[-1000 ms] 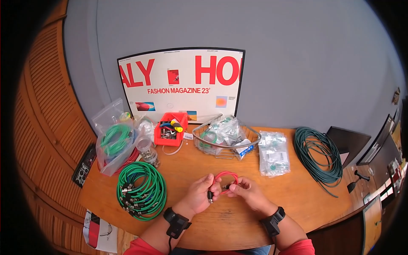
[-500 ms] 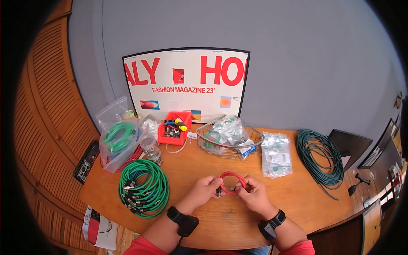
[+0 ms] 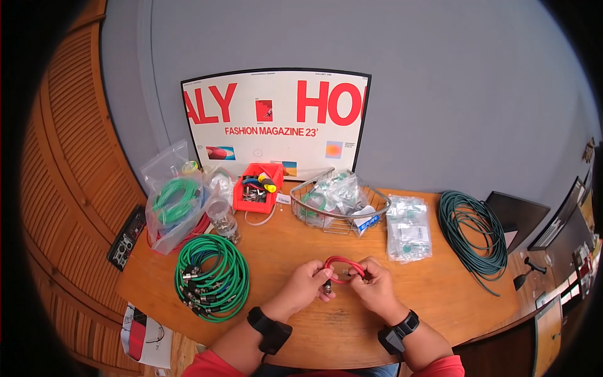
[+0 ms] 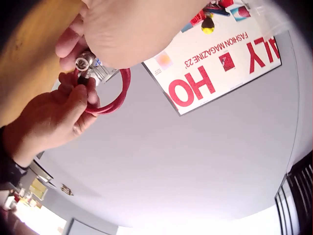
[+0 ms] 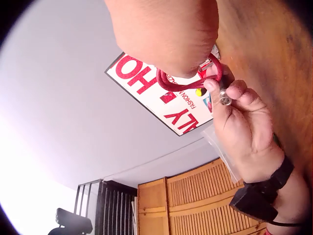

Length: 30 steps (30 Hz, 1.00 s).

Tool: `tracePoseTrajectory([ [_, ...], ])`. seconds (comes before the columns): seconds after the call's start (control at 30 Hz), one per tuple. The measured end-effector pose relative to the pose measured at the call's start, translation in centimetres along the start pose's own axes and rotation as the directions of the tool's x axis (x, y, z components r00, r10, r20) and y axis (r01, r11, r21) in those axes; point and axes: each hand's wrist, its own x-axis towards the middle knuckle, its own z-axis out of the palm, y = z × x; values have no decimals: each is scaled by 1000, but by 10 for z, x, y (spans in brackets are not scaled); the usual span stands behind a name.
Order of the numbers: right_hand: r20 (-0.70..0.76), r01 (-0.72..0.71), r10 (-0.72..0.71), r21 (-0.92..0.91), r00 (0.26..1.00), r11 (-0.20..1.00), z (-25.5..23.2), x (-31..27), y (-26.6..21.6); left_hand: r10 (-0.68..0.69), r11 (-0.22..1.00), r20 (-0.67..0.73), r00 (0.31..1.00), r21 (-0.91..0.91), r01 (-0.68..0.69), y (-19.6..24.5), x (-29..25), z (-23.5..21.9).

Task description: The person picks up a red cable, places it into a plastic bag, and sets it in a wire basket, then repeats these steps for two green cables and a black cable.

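Observation:
A short red cable point(image 3: 344, 259), bent into a small loop, is held between both hands above the table in the head view. My left hand point(image 3: 304, 288) pinches the loop's left side between thumb and fingers. From this grip a metal connector point(image 3: 327, 288) with a black sleeve points down; its round open end faces the camera in the left wrist view point(image 4: 84, 62). The loop's right side is pinched by my right hand point(image 3: 375, 290), with a dark part of the cable by its fingertips. Palm and wrist hide part of the loop in the right wrist view.
Coiled green cables point(image 3: 212, 279) lie left, near a plastic bag point(image 3: 173, 207) and a clear jar point(image 3: 222, 220). Behind are a red bin point(image 3: 258, 188) of tools and a wire basket point(image 3: 341, 204). Flat plastic packets point(image 3: 409, 229) and a dark green cable coil point(image 3: 472, 235) lie right.
Both hands have shifted slightly right in the head view with the red cable. The right hand has moved its grip to the loop's right side; the left-hand connector has changed its tilt.

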Motion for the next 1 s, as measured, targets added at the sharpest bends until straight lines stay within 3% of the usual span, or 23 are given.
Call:
tracePoseTrajectory([
  [0.03,6,51,-51,-81,999,995,-1,1,-4,2,999,20,1000,-37,-1,0,0,-1],
  [0.17,-28,141,-144,-111,989,984,0,2,-4,-30,977,46,999,-210,39,0,-2,0],
  [0.23,-94,6,-11,-52,995,999,0,2,6,39,944,195,980,-330,28,0,-2,-1],
  [0.37,-82,-130,139,106,987,986,5,2,15,87,948,202,976,-319,-18,8,-8,3],
  [0.43,28,-210,213,340,977,917,7,1,13,140,953,162,977,-290,-88,4,-6,4],
  [0.47,28,-212,215,341,976,916,7,0,11,138,953,162,977,-290,-86,1,-4,3],
  [0.57,99,-256,236,438,967,862,9,-1,9,214,955,81,974,-228,-191,-9,4,3],
  [0.63,90,-279,264,337,960,899,12,-5,13,290,956,-56,955,-35,-292,-17,9,5],
  [0.67,88,-277,263,338,961,899,13,-6,13,291,956,-55,955,-33,-293,-19,10,6],
  [0.73,48,-226,221,252,974,941,15,-7,12,392,896,-134,910,280,-345,-21,10,8],
  [0.77,48,-226,221,252,974,941,16,-8,12,392,896,-133,910,280,-345,-21,10,8],
  [0.83,47,-210,207,85,977,974,18,-10,13,494,797,-180,850,485,-361,-21,10,9],
  [0.93,22,-173,172,42,985,984,22,-11,13,541,804,-226,810,421,-419,-23,11,9],
  [1.0,15,-130,130,26,991,991,23,-10,12,518,795,-238,822,489,-360,-11,2,13],
])
